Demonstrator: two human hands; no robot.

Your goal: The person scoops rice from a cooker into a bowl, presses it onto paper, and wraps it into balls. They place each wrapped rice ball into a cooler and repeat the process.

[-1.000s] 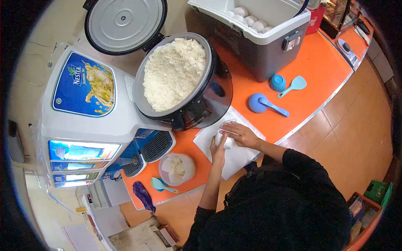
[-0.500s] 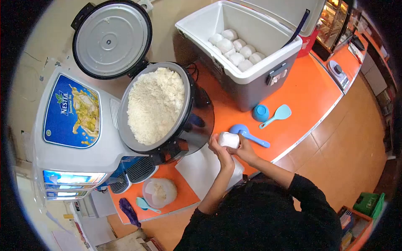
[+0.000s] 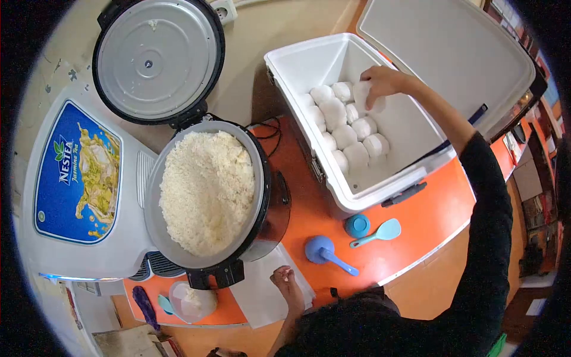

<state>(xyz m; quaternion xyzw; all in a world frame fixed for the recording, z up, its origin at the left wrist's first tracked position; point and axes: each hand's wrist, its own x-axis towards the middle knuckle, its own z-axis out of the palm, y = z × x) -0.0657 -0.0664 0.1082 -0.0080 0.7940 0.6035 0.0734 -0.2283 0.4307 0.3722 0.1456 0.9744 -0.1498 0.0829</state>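
My right hand [image 3: 383, 83] reaches into the white-lined cooler box [image 3: 410, 183] and grips a white-wrapped rice ball [image 3: 361, 98] from above. The ball is over the far right end of the group, beside several similar wrapped balls [image 3: 344, 137]. Loosely curled, my left hand [image 3: 287, 283] is above the edge of the white paper sheets [image 3: 250, 297], with nothing visible in its fingers. Close to it on the right lies a blue scoop [image 3: 320, 250] with a long handle. To the left, the open rice cooker [image 3: 156, 205] holds a big heap of cooked rice [image 3: 205, 190].
A turquoise cup [image 3: 357, 226] and a turquoise rice paddle [image 3: 380, 231] lie before the cooler. The cooler's lid [image 3: 452, 53] leans open behind. A plastic tub [image 3: 193, 302] and purple cloth [image 3: 144, 306] are at lower left, near a drink dispenser [image 3: 134, 226].
Both hands held the wrapped rice ball over the counter earlier. My right hand has carried it up into the cooler; my left let go and drew back down left. The view has shifted.
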